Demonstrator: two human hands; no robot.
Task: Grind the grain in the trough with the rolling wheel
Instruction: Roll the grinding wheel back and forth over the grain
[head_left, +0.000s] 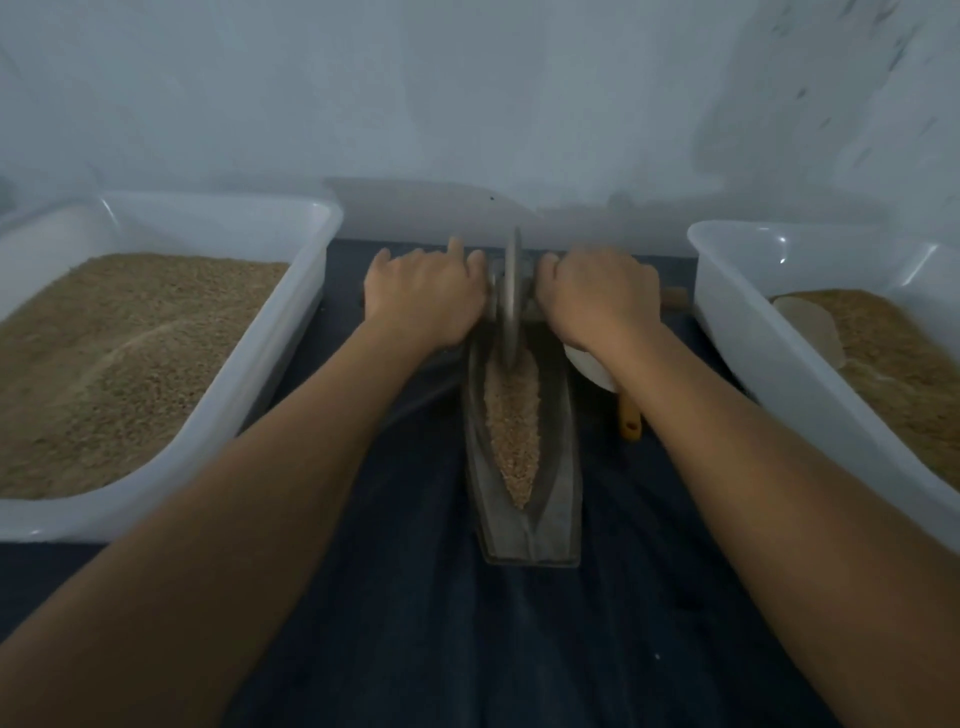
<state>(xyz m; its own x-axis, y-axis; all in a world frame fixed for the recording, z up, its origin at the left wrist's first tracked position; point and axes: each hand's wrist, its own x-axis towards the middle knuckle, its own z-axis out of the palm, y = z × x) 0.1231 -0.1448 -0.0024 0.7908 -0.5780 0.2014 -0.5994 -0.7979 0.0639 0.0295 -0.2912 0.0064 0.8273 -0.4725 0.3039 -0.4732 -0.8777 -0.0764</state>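
Note:
A narrow grey metal trough lies lengthwise on the dark cloth in front of me. Brown grain fills its groove. A thin metal rolling wheel stands upright at the trough's far end, its lower rim in the grain. My left hand grips the axle handle on the wheel's left side. My right hand grips the handle on its right side, and a wooden handle end sticks out past the knuckles. Both arms are stretched far forward.
A white plastic tub full of grain stands on the left. Another white tub with grain and a pale scoop stands on the right. A white bowl and a wooden handle lie under my right forearm. A pale wall rises behind.

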